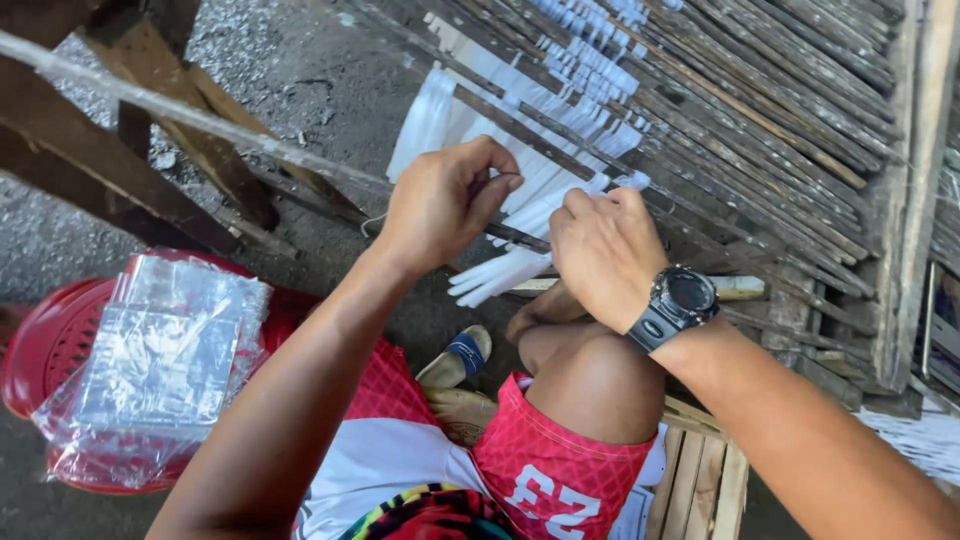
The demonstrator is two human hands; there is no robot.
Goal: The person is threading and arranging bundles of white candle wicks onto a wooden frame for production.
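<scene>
My left hand (445,200) is pinched shut on a thin wire or thread at a dark slat of a wooden rack (760,120). Close to its right, my right hand (605,250), with a black wristwatch (678,305) on the wrist, is closed on the ends of white plastic strips (500,272) that hang from the rack. More white strips (560,110) are woven between the slats higher up. The fingertips of both hands are partly hidden.
A red plastic basin (45,350) at the lower left holds clear plastic bags (160,360). Dark wooden beams (150,150) cross the upper left over a gritty concrete floor. My knee in red shorts, a sandal (455,358) and a slatted wooden seat (700,480) lie below.
</scene>
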